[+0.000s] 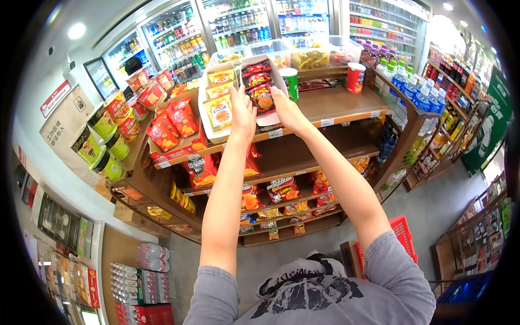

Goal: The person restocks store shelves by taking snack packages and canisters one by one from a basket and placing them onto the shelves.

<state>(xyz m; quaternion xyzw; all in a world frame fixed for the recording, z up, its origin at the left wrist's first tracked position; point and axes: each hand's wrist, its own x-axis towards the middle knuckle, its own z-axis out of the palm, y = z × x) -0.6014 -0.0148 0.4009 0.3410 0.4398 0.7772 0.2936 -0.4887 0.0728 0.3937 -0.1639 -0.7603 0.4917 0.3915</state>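
Observation:
On the top shelf, a white box of black-and-red snack packs (258,81) stands between my two hands. My left hand (242,112) lies along its left side, where it meets a white box of yellow Enaak packs (220,105). My right hand (287,110) is at its right side, fingers against the edge. Both hands appear to grip the black-and-red pack box; some fingertips are hidden. A green canister (290,84) stands just right of the box, and red snack bags (172,124) sit in a carton to the left.
A red canister (355,78) stands on the shelf (341,103) at the right. Cup noodles (111,138) are stacked at the left, with water bottles (417,95) at the right. Snack bags (283,189) fill lower shelves. A red basket (402,238) is near my right elbow.

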